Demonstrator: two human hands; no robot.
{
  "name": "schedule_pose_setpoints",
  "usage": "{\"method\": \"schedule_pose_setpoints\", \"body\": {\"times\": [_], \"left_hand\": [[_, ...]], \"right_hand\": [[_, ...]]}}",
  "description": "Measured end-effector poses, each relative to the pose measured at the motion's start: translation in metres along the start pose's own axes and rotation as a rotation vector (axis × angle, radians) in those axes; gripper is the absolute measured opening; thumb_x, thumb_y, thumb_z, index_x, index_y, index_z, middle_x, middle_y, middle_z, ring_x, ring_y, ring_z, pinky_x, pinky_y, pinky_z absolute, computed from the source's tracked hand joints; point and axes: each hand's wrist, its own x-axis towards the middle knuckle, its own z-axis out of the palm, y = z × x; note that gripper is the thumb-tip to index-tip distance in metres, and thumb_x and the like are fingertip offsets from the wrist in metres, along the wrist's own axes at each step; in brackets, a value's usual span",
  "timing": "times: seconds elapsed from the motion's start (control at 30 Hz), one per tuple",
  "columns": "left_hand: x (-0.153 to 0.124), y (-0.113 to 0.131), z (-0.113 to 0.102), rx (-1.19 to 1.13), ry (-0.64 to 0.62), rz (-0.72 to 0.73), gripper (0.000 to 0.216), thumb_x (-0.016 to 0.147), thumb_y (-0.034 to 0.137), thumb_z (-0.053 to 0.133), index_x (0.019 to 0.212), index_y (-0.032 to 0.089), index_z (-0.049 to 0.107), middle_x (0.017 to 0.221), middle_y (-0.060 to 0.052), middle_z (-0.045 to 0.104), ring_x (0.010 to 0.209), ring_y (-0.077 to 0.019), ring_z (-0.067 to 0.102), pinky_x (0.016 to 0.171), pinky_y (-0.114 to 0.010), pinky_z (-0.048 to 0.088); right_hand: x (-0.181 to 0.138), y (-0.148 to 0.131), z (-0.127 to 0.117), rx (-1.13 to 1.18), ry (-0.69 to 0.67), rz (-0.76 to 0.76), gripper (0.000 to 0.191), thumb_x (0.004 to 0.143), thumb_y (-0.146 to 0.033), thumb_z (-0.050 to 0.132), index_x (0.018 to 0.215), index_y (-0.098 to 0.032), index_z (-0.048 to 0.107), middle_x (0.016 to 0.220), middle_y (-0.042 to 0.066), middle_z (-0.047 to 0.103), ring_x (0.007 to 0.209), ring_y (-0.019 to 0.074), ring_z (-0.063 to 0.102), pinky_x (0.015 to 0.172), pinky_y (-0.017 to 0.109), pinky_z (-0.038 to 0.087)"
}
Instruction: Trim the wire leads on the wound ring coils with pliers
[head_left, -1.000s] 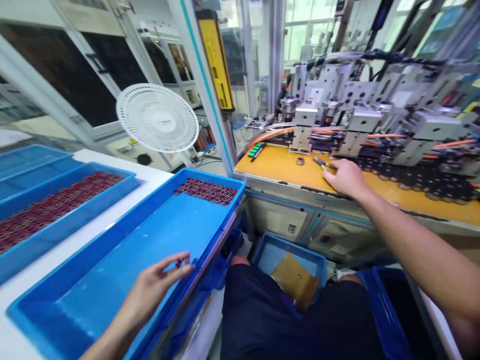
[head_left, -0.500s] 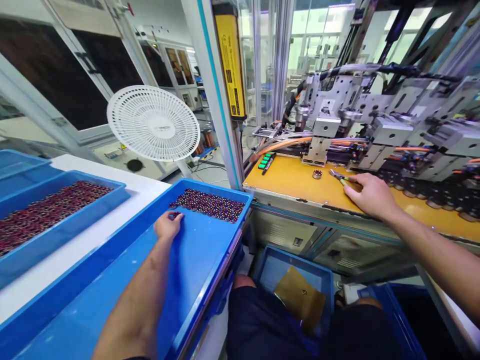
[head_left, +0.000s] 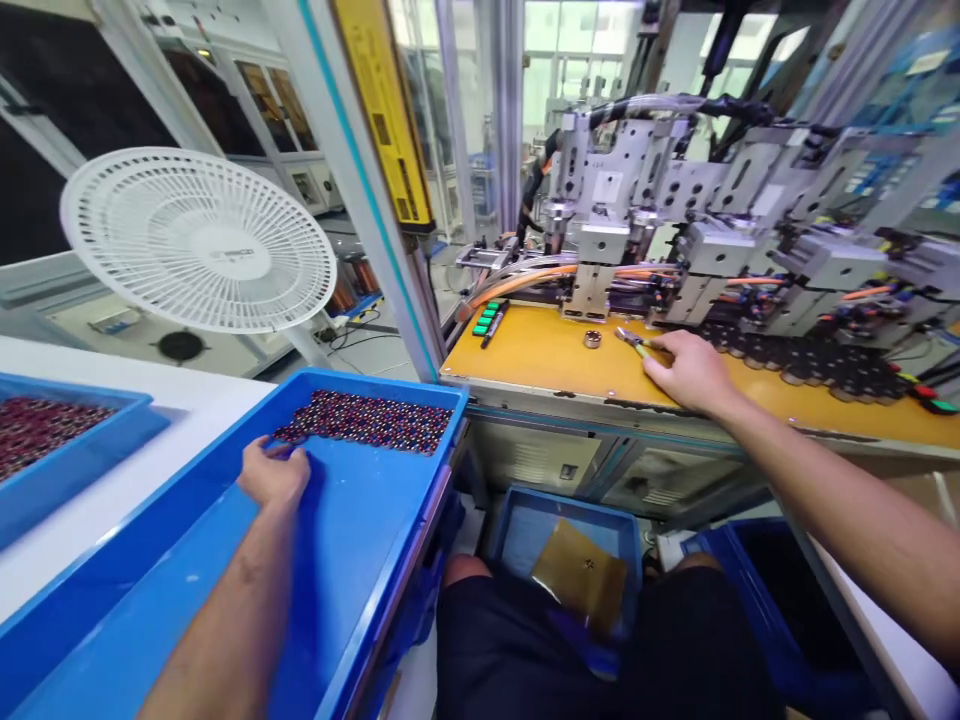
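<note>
My left hand [head_left: 274, 474] reaches into the blue tray [head_left: 360, 540] and its curled fingers touch the near left end of a layer of small dark red round parts [head_left: 367, 421] at the tray's far end. What the fingers hold is hidden. My right hand [head_left: 688, 369] rests on the yellow machine table [head_left: 540, 355], fingers closed around the handle of small pliers [head_left: 634, 341] whose tip points left. A small metal ring [head_left: 592, 338] lies just left of the pliers.
A white fan [head_left: 196, 240] stands behind the tray. A second blue tray [head_left: 67, 440] of red parts sits at left. Grey machine heads [head_left: 660, 230] with orange hoses line the table's back, with dark round parts [head_left: 817, 362] below. A blue bin [head_left: 562, 545] sits near my knees.
My left hand went from the tray's near edge forward to the row of red parts and closed onto them. My right hand stayed on the pliers. The view shifted left.
</note>
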Motion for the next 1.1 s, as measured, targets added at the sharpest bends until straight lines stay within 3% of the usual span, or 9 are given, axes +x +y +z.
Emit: {"method": "schedule_pose_setpoints", "body": {"times": [0.07, 0.2, 0.33, 0.47, 0.63, 0.73, 0.83, 1.0, 1.1], "left_hand": [[-0.02, 0.03, -0.01, -0.063, -0.018, 0.104, 0.063, 0.082, 0.021, 0.07, 0.139, 0.004, 0.047, 0.112, -0.013, 0.066, 0.103, -0.0233, 0.064, 0.1, -0.043, 0.047], [-0.086, 0.12, -0.025, -0.213, -0.057, 0.565, 0.07, 0.083, 0.035, 0.068, 0.143, 0.007, 0.046, 0.124, -0.012, 0.064, 0.107, -0.0236, 0.062, 0.097, -0.034, 0.048], [-0.167, 0.214, -0.014, -0.246, -0.299, 0.916, 0.044, 0.083, 0.031, 0.068, 0.121, 0.01, 0.065, 0.111, -0.008, 0.068, 0.109, -0.0206, 0.06, 0.103, -0.03, 0.042], [-0.231, 0.28, 0.02, -0.151, -0.578, 0.95, 0.049, 0.076, 0.024, 0.076, 0.122, 0.012, 0.064, 0.103, -0.008, 0.071, 0.098, -0.0213, 0.066, 0.093, -0.03, 0.047], [-0.272, 0.327, 0.056, -0.054, -0.623, 0.848, 0.079, 0.074, 0.034, 0.08, 0.141, 0.007, 0.048, 0.104, -0.012, 0.069, 0.099, -0.0244, 0.065, 0.093, -0.037, 0.047], [-0.278, 0.343, 0.064, -0.057, -0.61, 0.787, 0.078, 0.072, 0.032, 0.08, 0.138, 0.003, 0.049, 0.095, -0.012, 0.066, 0.092, -0.0262, 0.064, 0.093, -0.044, 0.047], [-0.281, 0.339, 0.057, -0.195, -0.651, 0.693, 0.079, 0.067, 0.027, 0.079, 0.137, 0.005, 0.05, 0.094, -0.011, 0.063, 0.089, -0.0263, 0.063, 0.095, -0.05, 0.047], [-0.304, 0.285, 0.01, -0.668, -0.867, 0.443, 0.101, 0.053, 0.036, 0.079, 0.143, 0.013, 0.036, 0.108, -0.011, 0.063, 0.093, -0.018, 0.066, 0.091, -0.035, 0.053], [-0.333, 0.243, -0.027, -0.831, -0.929, 0.314, 0.1, 0.047, 0.035, 0.085, 0.134, 0.014, 0.043, 0.107, -0.012, 0.067, 0.098, -0.0168, 0.066, 0.092, -0.027, 0.053]], "right_hand": [[-0.002, 0.0, -0.001, -0.009, -0.016, -0.002, 0.04, 0.085, -0.032, 0.054, 0.111, -0.006, 0.071, 0.116, 0.015, 0.065, 0.108, 0.0269, 0.06, 0.099, 0.036, 0.044], [-0.004, 0.005, -0.003, -0.022, -0.039, -0.002, 0.039, 0.089, -0.034, 0.052, 0.112, -0.008, 0.07, 0.115, 0.013, 0.065, 0.109, 0.0248, 0.058, 0.098, 0.032, 0.042], [-0.006, 0.008, -0.008, -0.021, -0.058, 0.007, 0.038, 0.091, -0.034, 0.05, 0.112, -0.008, 0.069, 0.114, 0.015, 0.064, 0.107, 0.0255, 0.056, 0.096, 0.035, 0.042], [-0.013, 0.008, -0.019, 0.006, -0.075, 0.007, 0.036, 0.092, -0.034, 0.05, 0.108, -0.008, 0.068, 0.111, 0.015, 0.063, 0.105, 0.0243, 0.056, 0.093, 0.037, 0.043], [-0.023, 0.013, -0.03, 0.082, -0.075, 0.023, 0.036, 0.092, -0.034, 0.053, 0.11, -0.007, 0.068, 0.115, 0.016, 0.062, 0.11, 0.0243, 0.056, 0.096, 0.04, 0.043], [-0.025, 0.018, -0.035, 0.127, -0.081, 0.032, 0.038, 0.091, -0.035, 0.054, 0.113, -0.007, 0.068, 0.116, 0.016, 0.062, 0.113, 0.0262, 0.056, 0.096, 0.042, 0.044], [-0.027, 0.02, -0.038, 0.146, -0.09, 0.031, 0.039, 0.091, -0.037, 0.053, 0.112, -0.007, 0.068, 0.116, 0.016, 0.062, 0.113, 0.0271, 0.056, 0.095, 0.042, 0.045], [-0.025, 0.025, -0.035, 0.141, -0.098, -0.025, 0.037, 0.09, -0.036, 0.054, 0.108, -0.007, 0.069, 0.112, 0.016, 0.063, 0.109, 0.0259, 0.058, 0.093, 0.041, 0.047], [-0.019, 0.027, -0.032, 0.159, -0.082, -0.064, 0.034, 0.09, -0.032, 0.055, 0.104, -0.004, 0.07, 0.107, 0.018, 0.065, 0.104, 0.0274, 0.06, 0.091, 0.041, 0.047]]}}
